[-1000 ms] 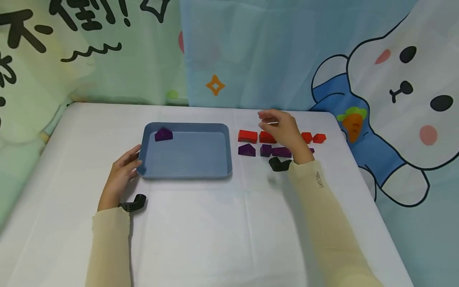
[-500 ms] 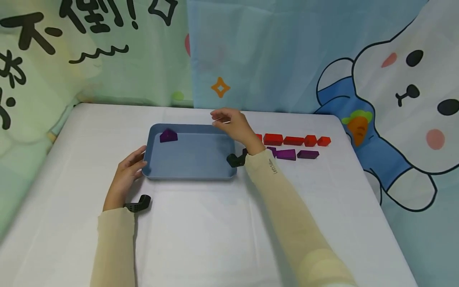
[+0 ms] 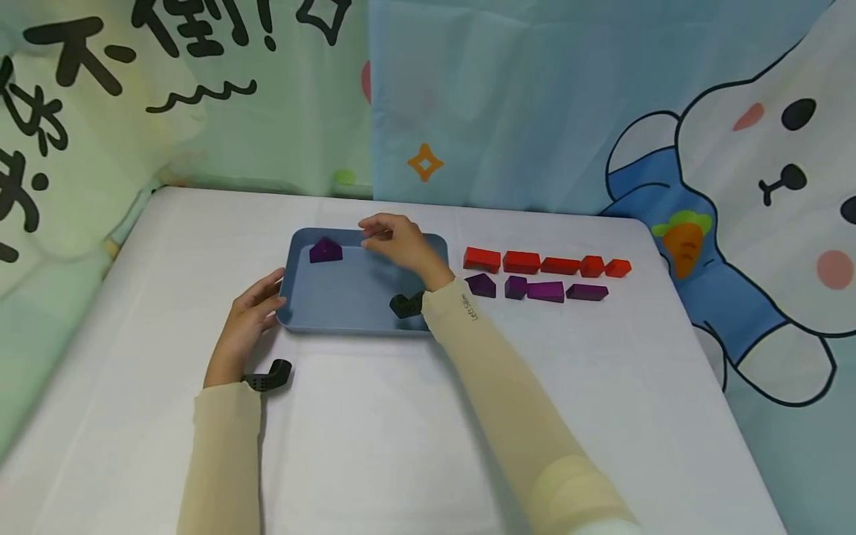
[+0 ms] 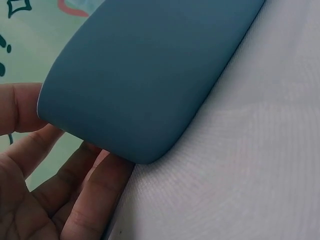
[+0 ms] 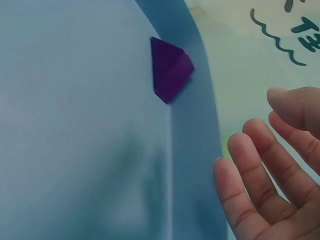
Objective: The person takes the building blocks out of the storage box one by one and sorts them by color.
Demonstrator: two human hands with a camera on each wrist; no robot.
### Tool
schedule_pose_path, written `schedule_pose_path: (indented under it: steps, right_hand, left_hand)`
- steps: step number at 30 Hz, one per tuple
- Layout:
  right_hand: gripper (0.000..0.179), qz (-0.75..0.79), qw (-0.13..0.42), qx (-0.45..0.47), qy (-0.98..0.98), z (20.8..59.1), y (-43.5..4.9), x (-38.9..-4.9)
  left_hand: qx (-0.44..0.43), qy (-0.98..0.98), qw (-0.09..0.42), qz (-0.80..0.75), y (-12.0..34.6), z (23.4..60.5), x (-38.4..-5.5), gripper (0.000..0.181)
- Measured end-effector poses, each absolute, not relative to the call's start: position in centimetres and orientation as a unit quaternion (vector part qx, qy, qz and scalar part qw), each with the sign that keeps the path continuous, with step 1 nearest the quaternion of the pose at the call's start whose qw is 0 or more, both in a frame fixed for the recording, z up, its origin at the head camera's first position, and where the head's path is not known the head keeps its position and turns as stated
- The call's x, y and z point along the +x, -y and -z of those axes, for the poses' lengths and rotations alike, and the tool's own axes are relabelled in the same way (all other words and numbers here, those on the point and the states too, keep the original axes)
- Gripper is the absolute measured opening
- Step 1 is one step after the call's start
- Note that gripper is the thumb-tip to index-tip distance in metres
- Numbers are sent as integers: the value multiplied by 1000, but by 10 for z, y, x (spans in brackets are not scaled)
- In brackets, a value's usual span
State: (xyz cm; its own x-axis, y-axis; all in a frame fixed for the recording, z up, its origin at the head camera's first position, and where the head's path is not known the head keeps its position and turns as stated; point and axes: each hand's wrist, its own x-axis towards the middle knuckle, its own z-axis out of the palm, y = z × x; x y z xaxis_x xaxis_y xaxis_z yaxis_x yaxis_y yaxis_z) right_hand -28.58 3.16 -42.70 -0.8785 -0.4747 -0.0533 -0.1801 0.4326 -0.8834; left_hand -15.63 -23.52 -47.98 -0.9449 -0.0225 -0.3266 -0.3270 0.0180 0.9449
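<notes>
A purple angular block [image 3: 325, 250] lies in the back left corner of the blue-grey tray [image 3: 354, 329]; the right wrist view shows the same purple block [image 5: 171, 70] by the tray wall. My right hand [image 3: 401, 244] hovers over the tray's back right part, to the right of that block. Its fingers [image 5: 260, 165] are relaxed and apart in the right wrist view, with nothing visible between them. My left hand [image 3: 250, 316] rests against the tray's left side. In the left wrist view, its thumb and fingers [image 4: 100, 195] touch the tray edge without visibly curling round it.
Right of the tray stands a row of several red blocks [image 3: 521, 262]. In front of it runs a row of several purple blocks [image 3: 545, 292]. Everything lies on a white-covered table [image 3: 374, 446], with a printed cloth [image 3: 508, 104] hanging behind. Each wrist wears a black camera [image 3: 269, 376].
My right hand has moved left from over the block rows to above the tray, uncovering the rows. The left hand stays at the tray's edge. The whole head view has shifted slightly.
</notes>
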Motion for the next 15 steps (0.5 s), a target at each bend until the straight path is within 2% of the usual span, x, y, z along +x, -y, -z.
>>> schedule_pose_path:
  steps: [10, 15]
  right_hand:
    - [40, 475, 213, -161, -839, 446, 1, -291]
    - [42, 461, 221, -142, -848, 451, 13, -292]
  left_hand:
    - [-120, -711, 105, -685, 236, 481, -158, 62]
    - [-122, -708, 105, -687, 236, 482, -159, 62]
